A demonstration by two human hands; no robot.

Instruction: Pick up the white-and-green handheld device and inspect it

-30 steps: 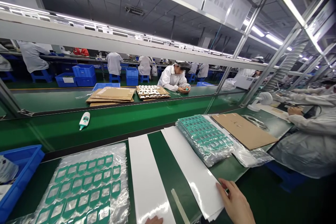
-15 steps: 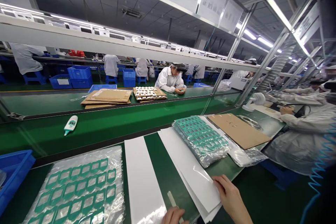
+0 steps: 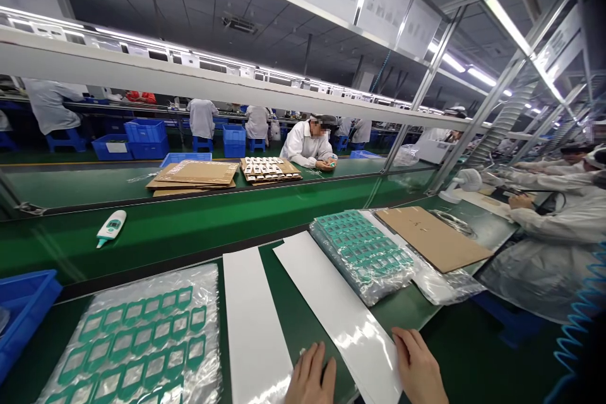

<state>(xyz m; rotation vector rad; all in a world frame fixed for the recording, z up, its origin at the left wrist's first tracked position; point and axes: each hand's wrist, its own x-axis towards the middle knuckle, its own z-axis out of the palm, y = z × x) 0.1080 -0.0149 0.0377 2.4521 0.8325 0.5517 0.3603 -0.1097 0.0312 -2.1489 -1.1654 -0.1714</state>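
Both hands rest flat and open at the near end of a long glossy white sheet (image 3: 338, 312) that lies slantwise on the green tabletop (image 3: 303, 303): the left hand (image 3: 310, 379) presses beside its left edge with fingers spread, gripping nothing, while the right hand (image 3: 419, 369) lies with its fingertips on the sheet's right edge, also closed on nothing. Because the sheet is smooth and shiny and the hands only press on it, it could slide under them and skew further, and its far end sits just beside the clear bag of green frame-shaped parts (image 3: 364, 252), which a push might nudge. Whether there is one sheet or a thin stack cannot be told from the near corner; if a stack, the layers could fan apart. A second narrow white strip (image 3: 253, 322) lies near on the left, apart from the first, and a careless sweep of the left hand could drag it toward the flat plastic sheet of green frames (image 3: 137, 341). Bare fingers may well leave marks on the gloss.
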